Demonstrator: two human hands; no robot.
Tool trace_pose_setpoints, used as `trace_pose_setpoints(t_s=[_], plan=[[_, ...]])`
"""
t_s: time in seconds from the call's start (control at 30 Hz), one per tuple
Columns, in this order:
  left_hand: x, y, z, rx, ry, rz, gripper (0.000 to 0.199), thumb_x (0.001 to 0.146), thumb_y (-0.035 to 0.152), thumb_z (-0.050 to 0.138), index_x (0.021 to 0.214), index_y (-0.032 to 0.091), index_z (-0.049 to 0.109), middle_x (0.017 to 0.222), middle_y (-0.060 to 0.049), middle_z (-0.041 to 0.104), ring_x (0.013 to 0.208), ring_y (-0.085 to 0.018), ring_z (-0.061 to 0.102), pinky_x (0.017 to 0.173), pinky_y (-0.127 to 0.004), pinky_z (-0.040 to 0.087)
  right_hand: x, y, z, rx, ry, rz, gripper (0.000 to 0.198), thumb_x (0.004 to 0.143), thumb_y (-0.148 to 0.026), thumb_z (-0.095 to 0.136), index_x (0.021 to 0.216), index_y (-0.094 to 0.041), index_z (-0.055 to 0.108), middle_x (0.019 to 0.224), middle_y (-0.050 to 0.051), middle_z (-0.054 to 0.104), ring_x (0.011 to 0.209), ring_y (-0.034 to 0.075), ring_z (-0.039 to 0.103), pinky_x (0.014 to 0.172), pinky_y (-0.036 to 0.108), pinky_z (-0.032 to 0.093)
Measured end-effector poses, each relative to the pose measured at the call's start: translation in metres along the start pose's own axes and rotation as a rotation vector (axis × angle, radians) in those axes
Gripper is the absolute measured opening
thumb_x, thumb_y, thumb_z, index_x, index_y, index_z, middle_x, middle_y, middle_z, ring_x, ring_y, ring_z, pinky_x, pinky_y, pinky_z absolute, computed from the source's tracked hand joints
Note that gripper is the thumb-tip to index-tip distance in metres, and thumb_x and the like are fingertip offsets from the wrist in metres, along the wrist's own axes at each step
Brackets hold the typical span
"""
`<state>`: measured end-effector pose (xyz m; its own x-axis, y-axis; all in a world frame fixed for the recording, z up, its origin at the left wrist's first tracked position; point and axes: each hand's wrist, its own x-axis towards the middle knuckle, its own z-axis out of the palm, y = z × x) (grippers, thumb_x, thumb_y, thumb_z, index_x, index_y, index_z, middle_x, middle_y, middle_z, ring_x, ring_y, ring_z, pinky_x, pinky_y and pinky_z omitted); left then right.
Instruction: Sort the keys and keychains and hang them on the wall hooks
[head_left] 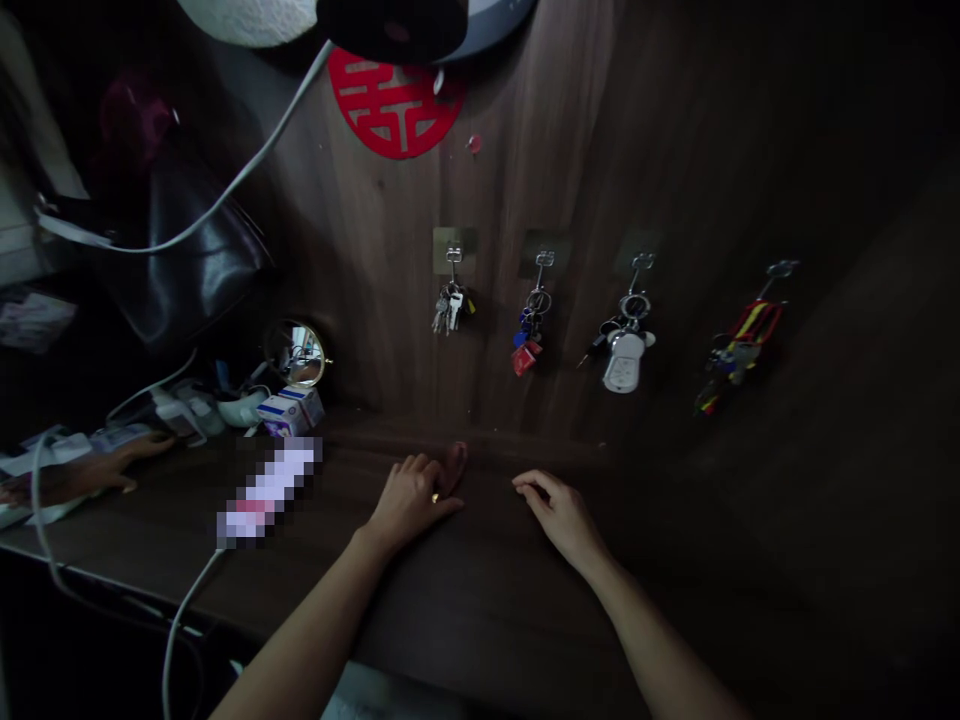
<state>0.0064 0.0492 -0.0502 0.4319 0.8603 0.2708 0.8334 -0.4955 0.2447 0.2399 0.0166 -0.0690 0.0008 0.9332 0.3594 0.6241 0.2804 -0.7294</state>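
Note:
My left hand, with a gold ring on a finger, rests on the dark wooden desk; its fingers are bent over the surface and the thumb points out to the right. Right beside its fingertips lies a small reddish-brown object, whose kind I cannot make out; whether the hand touches it is unclear. To the right, my right hand is just over the desk, thumb and fingertips drawn together, and nothing shows between them. Above both hands, keys and a white key fob hang from wall hooks.
More key bunches hang on the back panel. At left lie a blurred-out phone-like device on a white cable, a small box, a round mirror and a black bag. Another person's hand rests nearby.

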Motion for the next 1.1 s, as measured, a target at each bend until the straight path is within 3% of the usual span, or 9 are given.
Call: trace_pose_setpoints(t_s=[0.1,0.2,0.4,0.57,0.7,0.83,0.97,1.1], plan=[[0.003,-0.001,0.004,-0.123,-0.053,0.122,0.015,0.079,0.035,0.058,0.081,0.021,0.060,0.088,-0.003,0.061,0.087,-0.021,0.056,0.077,-0.031,0.037,0.001,0.000,0.001,-0.015,-0.003,-0.008,0.019,0.081,-0.028,0.045,0.081,-0.023,0.063,0.084,0.003,0.068,0.079,0.017,0.063,0.060,0.025,0.046],[0.005,-0.003,0.007,-0.227,-0.043,0.140,0.012,0.081,0.032,0.056,0.080,0.020,0.059,0.083,-0.002,0.062,0.082,-0.019,0.057,0.076,-0.030,0.037,0.002,0.001,0.003,-0.022,-0.004,-0.014,0.019,0.082,-0.029,0.045,0.081,-0.023,0.063,0.084,0.003,0.068,0.078,0.018,0.063,0.060,0.025,0.046],[0.012,-0.006,0.009,-0.750,0.062,-0.094,0.019,0.084,0.037,0.049,0.080,0.020,0.056,0.063,0.002,0.061,0.062,-0.014,0.057,0.062,-0.024,0.039,0.004,0.002,0.007,0.037,0.006,0.032,0.019,0.080,-0.033,0.047,0.081,-0.023,0.064,0.084,0.004,0.068,0.073,0.018,0.064,0.059,0.026,0.047],[0.017,-0.001,0.009,-1.221,0.072,-0.199,0.027,0.080,0.043,0.054,0.077,0.016,0.056,0.064,0.000,0.063,0.055,-0.012,0.057,0.057,-0.023,0.042,0.005,0.000,0.013,0.173,0.004,0.113,0.021,0.078,-0.036,0.050,0.082,-0.022,0.064,0.081,0.004,0.068,0.069,0.018,0.064,0.062,0.028,0.048],[0.017,0.002,0.008,-1.531,0.003,-0.251,0.031,0.076,0.044,0.061,0.087,0.015,0.056,0.079,-0.005,0.070,0.072,-0.015,0.062,0.073,-0.026,0.044,0.005,-0.009,0.018,0.256,-0.017,0.151,0.023,0.077,-0.039,0.053,0.082,-0.020,0.065,0.079,0.005,0.069,0.067,0.017,0.063,0.062,0.028,0.048],[0.016,0.006,0.009,-1.695,-0.088,-0.217,0.032,0.078,0.039,0.061,0.100,0.017,0.056,0.098,-0.009,0.070,0.095,-0.018,0.061,0.089,-0.030,0.039,0.004,-0.026,0.024,0.321,-0.069,0.131,0.026,0.079,-0.041,0.053,0.089,-0.020,0.064,0.087,0.006,0.069,0.080,0.019,0.064,0.071,0.029,0.048],[0.015,0.013,0.012,-1.755,-0.132,-0.115,0.027,0.080,0.035,0.060,0.100,0.017,0.057,0.106,-0.010,0.067,0.103,-0.020,0.058,0.096,-0.033,0.036,0.003,-0.040,0.028,0.384,-0.155,0.096,0.028,0.082,-0.041,0.051,0.098,-0.021,0.062,0.100,0.005,0.067,0.093,0.019,0.061,0.081,0.030,0.046],[0.015,0.019,0.012,-1.692,-0.138,-0.072,0.027,0.079,0.036,0.061,0.099,0.017,0.061,0.108,-0.008,0.065,0.104,-0.020,0.057,0.096,-0.033,0.036,0.001,-0.044,0.030,0.454,-0.229,0.105,0.031,0.083,-0.044,0.049,0.100,-0.020,0.061,0.095,0.004,0.067,0.095,0.019,0.060,0.084,0.030,0.045]])
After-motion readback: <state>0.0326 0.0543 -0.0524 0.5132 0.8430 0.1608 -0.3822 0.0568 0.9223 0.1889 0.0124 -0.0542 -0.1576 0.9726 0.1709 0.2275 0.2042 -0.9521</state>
